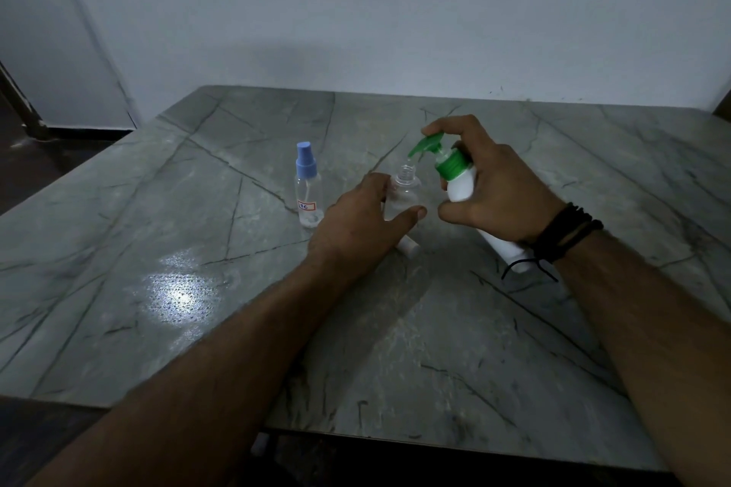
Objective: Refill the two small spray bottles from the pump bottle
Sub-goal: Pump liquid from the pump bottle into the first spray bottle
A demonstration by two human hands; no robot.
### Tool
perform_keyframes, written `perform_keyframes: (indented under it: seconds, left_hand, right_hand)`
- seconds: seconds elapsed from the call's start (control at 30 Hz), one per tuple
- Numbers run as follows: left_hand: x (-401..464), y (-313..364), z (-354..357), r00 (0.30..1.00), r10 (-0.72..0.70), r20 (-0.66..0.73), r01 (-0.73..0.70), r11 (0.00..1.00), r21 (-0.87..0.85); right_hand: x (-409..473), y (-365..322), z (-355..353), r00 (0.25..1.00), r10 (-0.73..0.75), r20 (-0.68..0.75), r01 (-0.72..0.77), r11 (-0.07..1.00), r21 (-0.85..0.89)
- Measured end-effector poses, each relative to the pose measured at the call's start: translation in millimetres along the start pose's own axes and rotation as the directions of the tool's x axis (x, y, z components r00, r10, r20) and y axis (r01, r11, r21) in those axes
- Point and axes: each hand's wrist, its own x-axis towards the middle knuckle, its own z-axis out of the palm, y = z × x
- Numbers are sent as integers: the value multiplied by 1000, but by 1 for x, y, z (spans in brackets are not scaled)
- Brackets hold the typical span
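My right hand grips a white pump bottle with a green pump head, tilted left, a finger resting on the pump top. Its nozzle hangs just over the open neck of a small clear spray bottle, which stands upright on the table with my left hand wrapped around it. A second small clear spray bottle with a blue spray cap and a small white label stands upright to the left, apart from both hands. A white cap-like piece lies on the table just under my left thumb.
The grey marbled table runs against a pale wall at the back. Its front edge is close to me and its left edge falls off to a dark floor. A bright light reflection sits left of my left forearm.
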Motion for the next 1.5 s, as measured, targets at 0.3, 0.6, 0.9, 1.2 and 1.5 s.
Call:
perform_keyframes:
  seconds: [0.3,0.6,0.9,1.2,1.5]
  left_hand:
    - [0,1,-1,1000,-9,6,9,1000,1]
    - [-1,3,-1,1000,-13,5,13,1000,-3]
    - [-1,3,-1,1000,-11,8,11,1000,1]
    - [0,2,0,1000,-9,13,9,1000,4]
    - [1,-2,2,1000,-3,1,3,1000,-8]
  right_hand:
    - [0,2,0,1000,-4,-4,4,1000,4]
    - [2,2,2,1000,-5,12,5,1000,-1]
    - [0,2,0,1000,-11,3,11,1000,28]
    - [0,2,-1,1000,-9,-13,9,999,42]
    - [-1,2,0,1000,-23,-8,24,999,30]
